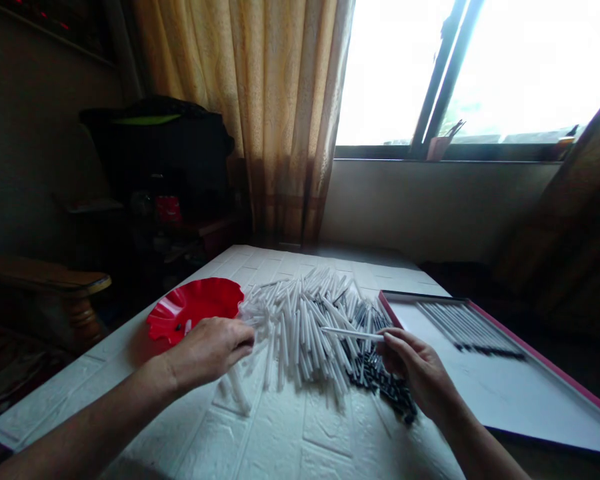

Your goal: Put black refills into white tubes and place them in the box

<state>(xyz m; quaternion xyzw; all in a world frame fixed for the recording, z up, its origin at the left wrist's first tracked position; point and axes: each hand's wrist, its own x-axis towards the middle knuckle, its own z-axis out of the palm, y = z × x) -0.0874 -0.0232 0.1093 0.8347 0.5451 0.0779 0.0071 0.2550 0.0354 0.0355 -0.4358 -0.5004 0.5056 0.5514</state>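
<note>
My right hand (415, 363) pinches one end of a slim whitish stick (353, 333), which points left above the pile. My left hand (215, 347) is closed at the near right side of a red wavy-edged bowl (195, 303); what its fingers hold, if anything, is hidden. Between my hands lies a big heap of white tubes (305, 327). Dark-ended sticks (387, 387) are bunched at its right, beside my right hand. A few loose clear tubes (237, 390) rest just below my left hand. Something small and dark lies in the bowl.
A white tray (510, 387) with a pink and black rim stands at the right, holding a row of dark-tipped sticks (470, 327). The white brick-patterned table (280, 440) ends at a wall below the window. A wooden armrest (45, 277) is at the left.
</note>
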